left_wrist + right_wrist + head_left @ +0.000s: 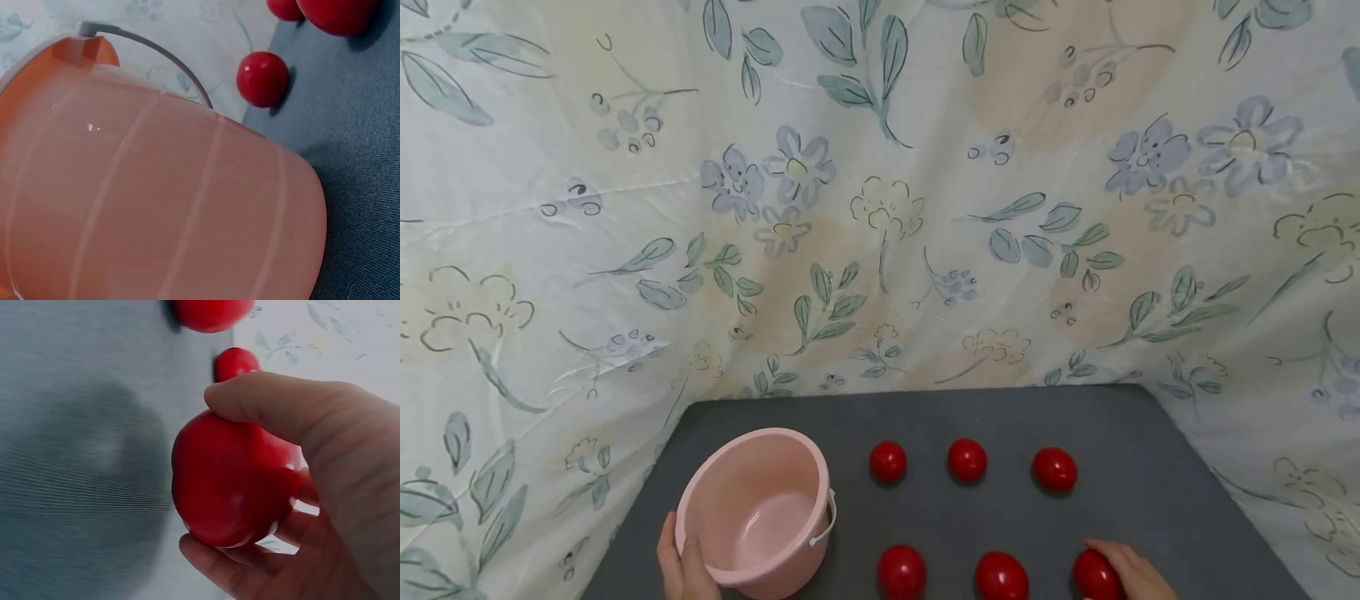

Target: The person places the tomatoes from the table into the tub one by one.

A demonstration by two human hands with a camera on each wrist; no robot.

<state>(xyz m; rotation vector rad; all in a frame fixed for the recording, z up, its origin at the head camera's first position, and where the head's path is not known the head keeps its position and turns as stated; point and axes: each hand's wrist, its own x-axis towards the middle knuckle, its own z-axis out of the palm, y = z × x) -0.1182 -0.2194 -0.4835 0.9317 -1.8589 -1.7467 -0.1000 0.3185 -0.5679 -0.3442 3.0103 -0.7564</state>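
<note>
A pink plastic bucket (pixel 752 510) stands tilted at the front left of a grey mat (pixel 1150 467). My left hand (pixel 683 567) grips its near rim. The left wrist view is filled by the bucket's wall (pixel 162 200) and its grey wire handle (pixel 156 53). Several red tomatoes lie in two rows on the mat. My right hand (pixel 1131 571) grips the front right tomato (pixel 1093 573); in the right wrist view thumb and fingers curl round this tomato (pixel 231 481). The bucket looks empty inside.
Back row tomatoes (pixel 888 461), (pixel 967 459), (pixel 1055 469) and front row tomatoes (pixel 902 572), (pixel 1001 577) lie spaced apart. A flowered cloth (pixel 880 192) rises behind and drapes both sides of the mat.
</note>
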